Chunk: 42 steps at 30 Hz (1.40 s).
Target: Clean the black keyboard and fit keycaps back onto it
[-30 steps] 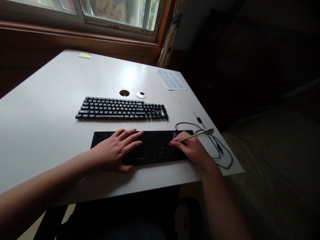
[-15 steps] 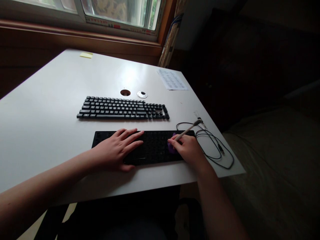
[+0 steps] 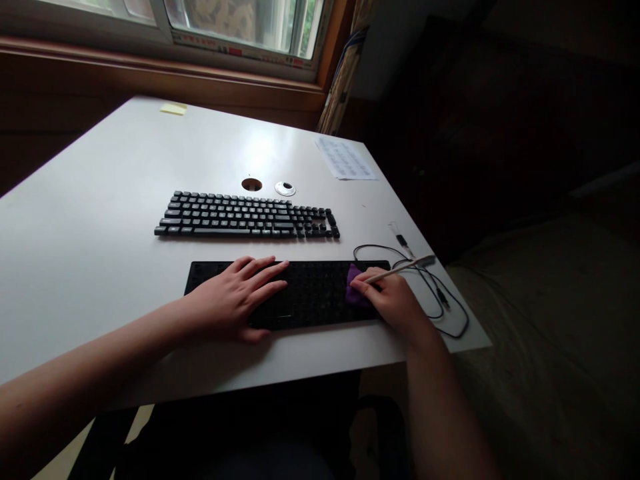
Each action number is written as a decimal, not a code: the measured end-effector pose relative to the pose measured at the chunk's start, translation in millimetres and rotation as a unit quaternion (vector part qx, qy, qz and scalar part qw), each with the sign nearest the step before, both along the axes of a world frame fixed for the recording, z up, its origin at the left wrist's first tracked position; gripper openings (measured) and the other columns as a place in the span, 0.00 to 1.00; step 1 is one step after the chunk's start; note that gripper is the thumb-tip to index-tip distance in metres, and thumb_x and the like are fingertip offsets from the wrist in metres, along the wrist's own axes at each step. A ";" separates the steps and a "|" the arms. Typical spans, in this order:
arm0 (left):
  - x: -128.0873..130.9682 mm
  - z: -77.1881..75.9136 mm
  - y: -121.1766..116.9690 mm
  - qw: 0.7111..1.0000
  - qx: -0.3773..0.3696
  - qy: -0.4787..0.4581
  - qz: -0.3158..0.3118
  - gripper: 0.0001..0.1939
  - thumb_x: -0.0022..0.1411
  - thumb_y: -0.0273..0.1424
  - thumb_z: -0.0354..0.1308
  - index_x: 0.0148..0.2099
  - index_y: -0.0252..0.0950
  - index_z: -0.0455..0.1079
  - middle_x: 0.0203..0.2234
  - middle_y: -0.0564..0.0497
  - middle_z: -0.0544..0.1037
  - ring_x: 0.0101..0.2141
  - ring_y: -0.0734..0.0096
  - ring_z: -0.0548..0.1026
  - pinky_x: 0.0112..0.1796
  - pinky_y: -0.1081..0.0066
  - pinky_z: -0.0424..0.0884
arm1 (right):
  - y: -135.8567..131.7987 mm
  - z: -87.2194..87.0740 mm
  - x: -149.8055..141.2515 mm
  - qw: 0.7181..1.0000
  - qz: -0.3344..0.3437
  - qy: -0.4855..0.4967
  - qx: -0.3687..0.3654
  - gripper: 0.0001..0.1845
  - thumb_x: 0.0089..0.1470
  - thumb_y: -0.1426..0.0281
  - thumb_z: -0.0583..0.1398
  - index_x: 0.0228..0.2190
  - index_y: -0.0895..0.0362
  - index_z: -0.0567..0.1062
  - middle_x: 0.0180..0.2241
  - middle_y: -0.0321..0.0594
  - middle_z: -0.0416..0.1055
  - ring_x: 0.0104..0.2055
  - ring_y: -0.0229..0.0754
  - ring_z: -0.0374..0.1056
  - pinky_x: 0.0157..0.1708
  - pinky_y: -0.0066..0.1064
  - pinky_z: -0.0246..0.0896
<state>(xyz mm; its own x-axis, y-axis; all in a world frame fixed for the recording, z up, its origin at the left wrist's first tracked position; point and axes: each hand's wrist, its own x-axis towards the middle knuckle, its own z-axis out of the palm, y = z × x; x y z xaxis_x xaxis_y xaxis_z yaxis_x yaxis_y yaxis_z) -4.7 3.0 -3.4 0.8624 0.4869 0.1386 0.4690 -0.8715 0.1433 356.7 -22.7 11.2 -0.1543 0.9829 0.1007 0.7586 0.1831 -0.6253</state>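
Right hand [image 3: 393,298]: thumb and fingers closed, pinching a slim, pale-handled brush with a dark head [image 3: 393,272]. Against half a second ago, the hand has shifted right along the keyboard, and the brush, then angled up steeply, now lies nearer to level, its head out over the cable. A crumpled purple cloth [image 3: 355,293] has gone rightward with the hand and shows more fully than one second ago. It lies on the right part of the keyboard, at the fingertips; whether it wraps the handle's near end cannot be told.

Left hand [image 3: 235,297]: unchanged across the frames. Palm down, fingers spread, resting on the left and middle of the long, black, rectangular keyboard base [image 3: 315,287]; thumb at its near edge.

Keyboard base: same place, near the front edge of the white, smooth-topped table [image 3: 100,227].

Also unchanged: the black keycaps with pale-looking tops [image 3: 225,217], laid in keyboard-like rows just beyond the base; the thin, black, looped cable with its plug [image 3: 443,298], to the right; the round, silvery cover with a dark opening [image 3: 285,189], beside the round table hole [image 3: 251,185].
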 end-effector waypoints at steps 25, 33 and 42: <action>-2.6 -4.2 2.1 1.000 0.008 -0.010 -0.007 0.41 0.60 0.48 0.63 0.69 0.35 0.60 0.73 0.39 0.51 0.70 0.41 0.53 0.67 0.45 0.52 | -47.7 -15.9 76.4 0.991 -0.094 -0.048 0.083 0.13 0.62 0.59 0.61 0.30 0.52 0.80 0.32 0.41 0.76 0.42 0.50 0.70 0.45 0.43 0.63; -1.7 -2.5 1.4 1.000 0.010 -0.019 -0.008 0.41 0.59 0.47 0.64 0.70 0.35 0.60 0.73 0.38 0.52 0.70 0.40 0.54 0.66 0.44 0.54 | -46.0 -16.5 79.9 0.987 -0.127 0.012 0.100 0.16 0.61 0.54 0.62 0.31 0.52 0.81 0.43 0.44 0.76 0.48 0.51 0.72 0.51 0.46 0.67; -0.9 -1.8 0.9 1.000 0.012 -0.008 -0.008 0.41 0.60 0.47 0.63 0.70 0.35 0.60 0.73 0.39 0.51 0.70 0.41 0.53 0.67 0.45 0.53 | -33.6 1.4 62.0 0.988 -0.093 0.062 0.108 0.12 0.61 0.58 0.63 0.31 0.51 0.80 0.37 0.41 0.77 0.44 0.50 0.73 0.48 0.43 0.68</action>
<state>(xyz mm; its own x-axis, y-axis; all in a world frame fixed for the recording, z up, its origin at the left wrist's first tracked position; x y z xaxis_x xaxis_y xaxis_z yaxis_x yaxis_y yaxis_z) -5.5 3.9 -5.3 0.8679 0.4691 0.1637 0.4526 -0.8824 0.1287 418.7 -56.3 12.6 0.0539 0.9467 0.3176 0.7123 0.1864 -0.6767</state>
